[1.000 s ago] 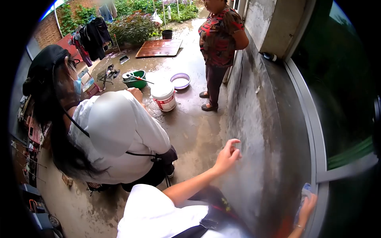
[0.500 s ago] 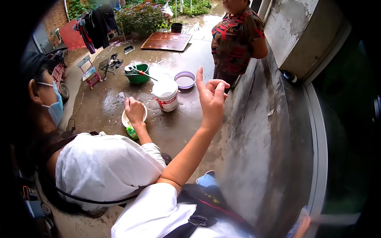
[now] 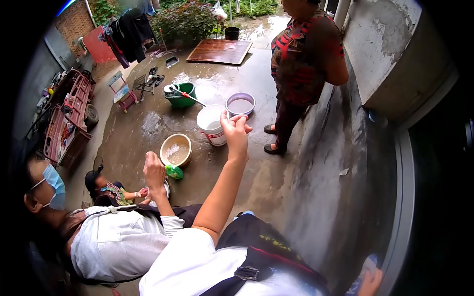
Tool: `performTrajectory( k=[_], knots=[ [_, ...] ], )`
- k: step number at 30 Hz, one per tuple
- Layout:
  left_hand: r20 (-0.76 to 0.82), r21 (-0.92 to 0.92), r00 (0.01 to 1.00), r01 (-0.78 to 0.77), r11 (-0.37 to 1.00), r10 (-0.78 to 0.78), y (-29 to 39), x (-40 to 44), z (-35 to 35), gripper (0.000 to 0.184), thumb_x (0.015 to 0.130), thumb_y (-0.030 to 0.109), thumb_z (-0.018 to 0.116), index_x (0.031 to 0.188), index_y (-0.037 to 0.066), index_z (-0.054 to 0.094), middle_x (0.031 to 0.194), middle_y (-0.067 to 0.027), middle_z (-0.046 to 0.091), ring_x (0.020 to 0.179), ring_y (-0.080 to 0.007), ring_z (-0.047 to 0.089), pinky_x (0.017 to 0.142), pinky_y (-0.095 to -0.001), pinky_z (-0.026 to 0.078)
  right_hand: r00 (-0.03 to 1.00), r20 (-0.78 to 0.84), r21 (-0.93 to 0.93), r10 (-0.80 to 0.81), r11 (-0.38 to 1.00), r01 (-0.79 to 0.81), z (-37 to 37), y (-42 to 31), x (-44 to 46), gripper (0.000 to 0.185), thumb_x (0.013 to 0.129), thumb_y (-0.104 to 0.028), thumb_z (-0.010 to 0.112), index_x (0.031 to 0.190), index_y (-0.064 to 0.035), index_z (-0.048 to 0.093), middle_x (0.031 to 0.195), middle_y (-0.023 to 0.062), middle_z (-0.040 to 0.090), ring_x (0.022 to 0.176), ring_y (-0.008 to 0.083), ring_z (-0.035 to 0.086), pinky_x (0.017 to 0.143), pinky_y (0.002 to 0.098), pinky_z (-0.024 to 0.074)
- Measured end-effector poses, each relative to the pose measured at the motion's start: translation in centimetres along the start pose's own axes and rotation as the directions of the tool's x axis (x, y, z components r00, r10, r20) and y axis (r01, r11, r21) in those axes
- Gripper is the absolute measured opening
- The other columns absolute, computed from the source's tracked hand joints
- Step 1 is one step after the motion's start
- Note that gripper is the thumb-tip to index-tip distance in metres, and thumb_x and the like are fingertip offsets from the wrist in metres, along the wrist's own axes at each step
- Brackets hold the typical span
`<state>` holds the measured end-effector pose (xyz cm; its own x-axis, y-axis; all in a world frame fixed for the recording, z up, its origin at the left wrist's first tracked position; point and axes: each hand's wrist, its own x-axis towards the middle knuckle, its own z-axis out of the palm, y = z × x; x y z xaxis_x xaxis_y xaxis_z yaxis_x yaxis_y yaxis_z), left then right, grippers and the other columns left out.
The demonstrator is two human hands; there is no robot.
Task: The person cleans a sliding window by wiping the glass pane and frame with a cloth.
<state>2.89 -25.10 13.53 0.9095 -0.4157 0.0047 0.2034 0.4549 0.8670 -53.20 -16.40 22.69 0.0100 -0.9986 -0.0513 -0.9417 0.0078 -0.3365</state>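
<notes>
My left hand point(image 3: 237, 134) is raised in front of me, over the courtyard floor, its index finger partly extended and the others curled, with nothing seen in it. Behind it stands a white bucket point(image 3: 213, 137) with red print. At the lower right, my right hand point(image 3: 371, 282) holds a blue-and-white cloth point(image 3: 363, 272) low beside the window frame point(image 3: 404, 212). A co-worker in a white top point(image 3: 116, 241) and face mask is close on my left, one forearm raised, that hand point(image 3: 154, 172) closed.
A beige basin point(image 3: 176, 150), a green bucket point(image 3: 181, 98) with a mop and a purple basin point(image 3: 240, 103) stand on the wet floor. One person point(image 3: 306, 64) stands by the wall; another point(image 3: 111, 190) crouches at lower left. A red cart point(image 3: 69, 116) is at the left.
The view has shifted, bringing the crouching person and cart into sight. My left hand has risen, then moved leftward in view. My right hand still has the cloth, lower in view.
</notes>
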Motion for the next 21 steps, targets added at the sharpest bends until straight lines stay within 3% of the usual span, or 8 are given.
performTrajectory(
  k=[7, 10, 15, 17, 21],
  knots=[
    [-0.100, 0.193, 0.968, 0.247, 0.949, -0.232, -7.5, 4.5, -6.3, 0.072, 0.088, 0.012, 0.058, 0.149, 0.001, 0.023, 0.095, -0.0062, 0.063, 0.067, -0.0103, 0.055, 0.065, -0.0254, 0.049, 0.955, -0.087, -0.037, -0.283, 0.959, 0.281, 3.1, -10.9, 6.6, 0.031, 0.090, -0.011, 0.057, 0.118, 0.0022, 0.059, 0.117, 0.0214, 0.060, 0.110, 0.0409, 0.056, 0.096, 0.0430, 0.0444],
    [-0.175, 0.204, 0.923, 0.375, 0.904, -0.343, -10.0, 6.8, -9.3, 0.074, 0.086, 0.012, 0.059, 0.150, 0.002, 0.022, 0.094, -0.0057, 0.064, 0.065, -0.0104, 0.056, 0.063, -0.0254, 0.049, 0.896, -0.098, 0.083, -0.433, 0.894, 0.441, 6.4, -15.8, 10.3, 0.031, 0.090, -0.010, 0.057, 0.118, 0.0046, 0.058, 0.116, 0.0222, 0.059, 0.110, 0.0404, 0.056, 0.096, 0.0422, 0.0441],
    [-0.252, 0.309, 0.857, 0.512, 0.802, -0.450, -14.8, 13.2, -14.0, 0.072, 0.089, 0.011, 0.056, 0.150, 0.001, 0.019, 0.095, -0.0081, 0.065, 0.067, -0.0120, 0.058, 0.061, -0.0282, 0.051, 0.892, -0.057, 0.313, -0.449, 0.840, 0.443, 14.0, -26.0, 18.2, 0.030, 0.090, -0.008, 0.057, 0.117, 0.0049, 0.057, 0.115, 0.0204, 0.058, 0.108, 0.0363, 0.056, 0.096, 0.0385, 0.0430],
    [-0.252, 0.327, 0.846, 0.531, 0.782, -0.470, -16.3, 16.4, -15.2, 0.072, 0.088, 0.011, 0.056, 0.149, 0.000, 0.019, 0.092, -0.0079, 0.064, 0.067, -0.0126, 0.058, 0.060, -0.0283, 0.051, 0.863, -0.050, 0.409, -0.502, 0.779, 0.476, 16.8, -29.4, 21.2, 0.024, 0.086, 0.000, 0.054, 0.109, 0.0068, 0.056, 0.111, 0.0188, 0.056, 0.099, 0.0357, 0.057, 0.090, 0.0356, 0.0452],
    [-0.201, 0.362, 0.892, 0.452, 0.815, -0.405, -14.1, 20.7, -15.1, 0.072, 0.088, 0.012, 0.057, 0.149, -0.002, 0.021, 0.093, -0.0080, 0.063, 0.070, -0.0137, 0.059, 0.066, -0.0283, 0.051, 0.761, 0.055, 0.451, -0.647, 0.696, 0.559, 19.8, -37.8, 25.4, 0.025, 0.088, -0.001, 0.052, 0.111, 0.0043, 0.058, 0.120, 0.0193, 0.057, 0.107, 0.0353, 0.058, 0.095, 0.0372, 0.0444]
  ],
)
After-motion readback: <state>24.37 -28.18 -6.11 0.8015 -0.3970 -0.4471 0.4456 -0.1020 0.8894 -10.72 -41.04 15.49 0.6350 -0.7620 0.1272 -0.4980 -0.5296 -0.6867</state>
